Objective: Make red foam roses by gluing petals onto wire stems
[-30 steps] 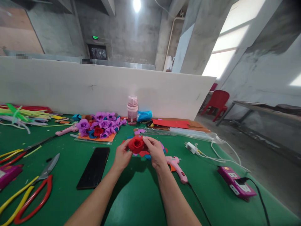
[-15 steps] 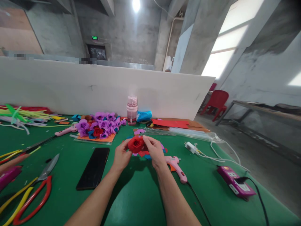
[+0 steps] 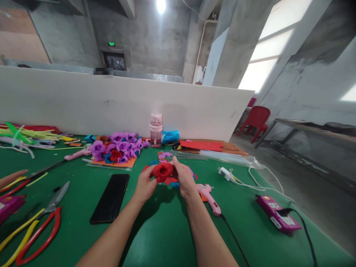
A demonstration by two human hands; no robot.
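Note:
I hold a red foam rose (image 3: 162, 171) between both hands, a little above the green table (image 3: 155, 237). My left hand (image 3: 145, 184) pinches its left side with thumb and fingers. My right hand (image 3: 184, 179) closes on its right side, thumb up. Loose red, blue and purple foam pieces (image 3: 170, 181) lie on the table just under the rose. A pink glue gun (image 3: 209, 198) lies right beside my right wrist.
A black phone (image 3: 111, 197) lies left of my left arm. Red-handled scissors (image 3: 41, 228) lie at the near left. Purple and red foam roses (image 3: 118, 147) are heaped behind, next to a pink bottle (image 3: 156, 129). A purple power strip (image 3: 278, 218) sits at the right. Another person's fingers (image 3: 12, 177) show at far left.
My right hand has turned so that its thumb points up behind the rose. The rose has shifted slightly. Another person's fingers have come in at the far left edge.

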